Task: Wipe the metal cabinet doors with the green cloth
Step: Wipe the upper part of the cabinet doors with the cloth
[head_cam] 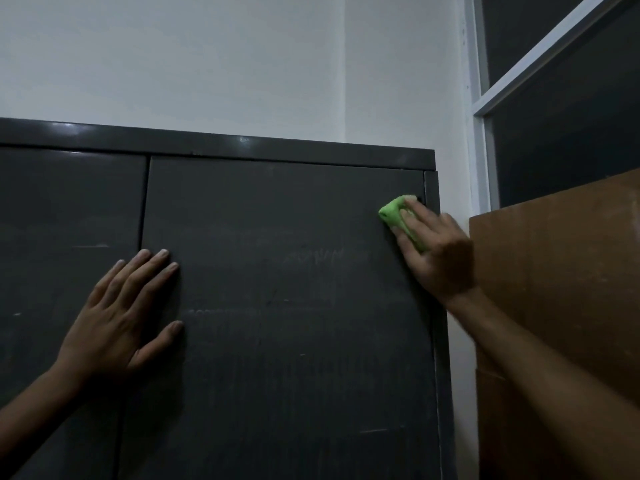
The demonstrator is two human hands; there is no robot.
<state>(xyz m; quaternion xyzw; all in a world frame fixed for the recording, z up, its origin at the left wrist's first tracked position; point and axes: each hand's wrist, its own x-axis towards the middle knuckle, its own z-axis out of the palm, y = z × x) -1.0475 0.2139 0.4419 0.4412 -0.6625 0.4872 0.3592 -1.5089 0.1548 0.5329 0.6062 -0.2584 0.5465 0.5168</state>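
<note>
Grey-painted steel is filling the head view: two cabinet doors, left door [69, 237] and right door [277, 271], both closed, so whatever the cabinet is holding is not showing. Right hand [434, 252] is pressing the green cloth [393, 213] flat against the upper right corner of the right door, just beside the hinge-side edge; fingers are lying nearly straight over the bunched cloth, and whether the thumb is pinching it cannot be told. Left hand [119, 313] is resting open and spread, palm down, holding nothing, straddling the seam between the doors.

Risks, judged: the cloth is sitting wadded, so only a narrow strip is probably contacting metal and streaks may be staying behind; pale scuffs [315, 256] are showing mid-door. Sliding off the door edge could be snagging the cloth at the gap. Brown board [561, 289] is leaning just right of the cabinet; a wide elbow swing might be knocking it.
</note>
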